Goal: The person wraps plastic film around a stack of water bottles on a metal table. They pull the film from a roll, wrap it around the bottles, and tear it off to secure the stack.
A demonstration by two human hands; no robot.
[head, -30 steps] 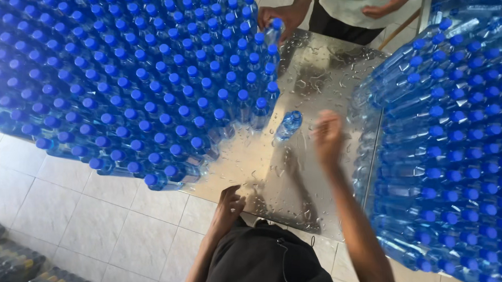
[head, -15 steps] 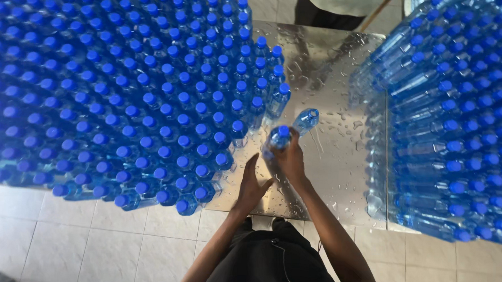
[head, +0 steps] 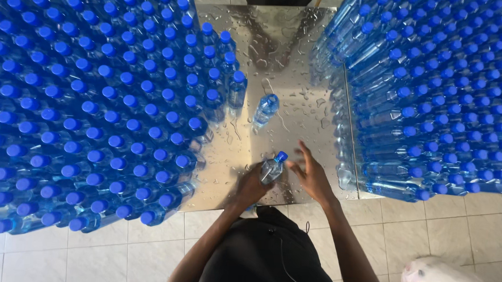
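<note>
Your left hand (head: 253, 184) is closed around a bottle (head: 272, 168) near the table's (head: 298, 65) front edge, holding it upright; your right hand (head: 311, 176) is open beside it, fingers spread, touching nothing.

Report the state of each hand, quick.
Left hand: closed around a clear plastic water bottle with a blue cap.
Right hand: open, empty, beside that bottle.
</note>
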